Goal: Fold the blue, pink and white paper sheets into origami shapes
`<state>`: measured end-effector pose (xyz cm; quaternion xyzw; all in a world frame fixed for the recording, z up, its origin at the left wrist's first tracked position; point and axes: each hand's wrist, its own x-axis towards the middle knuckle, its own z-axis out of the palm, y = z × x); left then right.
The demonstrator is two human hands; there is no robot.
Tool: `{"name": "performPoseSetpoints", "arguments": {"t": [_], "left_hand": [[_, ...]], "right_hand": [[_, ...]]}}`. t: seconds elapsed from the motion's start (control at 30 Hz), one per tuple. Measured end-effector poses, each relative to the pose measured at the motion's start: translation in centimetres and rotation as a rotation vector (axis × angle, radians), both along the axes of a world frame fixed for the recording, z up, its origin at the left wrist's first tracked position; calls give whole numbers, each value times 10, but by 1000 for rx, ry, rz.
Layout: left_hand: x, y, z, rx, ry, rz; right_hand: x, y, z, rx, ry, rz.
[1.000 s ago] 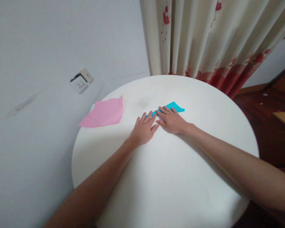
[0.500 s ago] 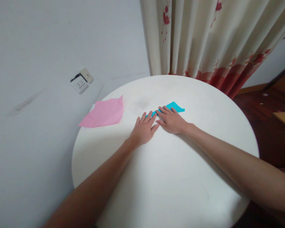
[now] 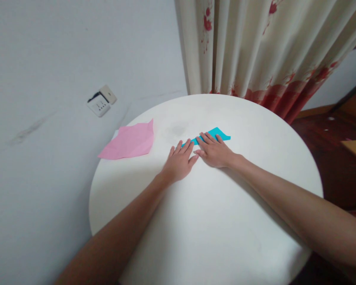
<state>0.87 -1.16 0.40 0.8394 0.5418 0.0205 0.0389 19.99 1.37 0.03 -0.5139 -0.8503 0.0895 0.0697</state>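
A folded sheet of blue paper lies slantwise on the round white table. Across its narrow left end rests my left hand, palm down with the fingers spread. My right hand lies flat over the middle of the paper, its fingers also apart. Both thumbs point toward each other and nearly touch. The wider right end of the paper shows beyond my right fingers, while parts of its lower edge are hidden under my hands.
Pink paper, creased and with a raised corner, lies at the table's left edge, a bit of white showing behind it. A wall with a socket borders the left. A floral curtain hangs behind the table.
My right hand has slid very slightly to the right along the blue paper, widening the gap between the two hands' fingers. The left hand and the paper stay put.
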Motion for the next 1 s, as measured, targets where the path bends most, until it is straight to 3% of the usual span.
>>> {"name": "performPoseSetpoints", "arguments": {"t": [0.5, 0.6, 0.73, 0.87, 1.0], "left_hand": [[-2, 4, -4, -6, -6, -1], [-1, 4, -3, -13, -6, 0], [-1, 3, -2, -11, -9, -1], [-1, 3, -1, -18, -10, -20], [-2, 3, -1, -24, -12, -35]], "right_hand": [[5, 7, -8, 26, 6, -378], [4, 9, -8, 90, 47, -415], [0, 9, -5, 181, 112, -252], [-3, 5, -5, 91, 79, 20], [-3, 4, -7, 43, 55, 89]]}}
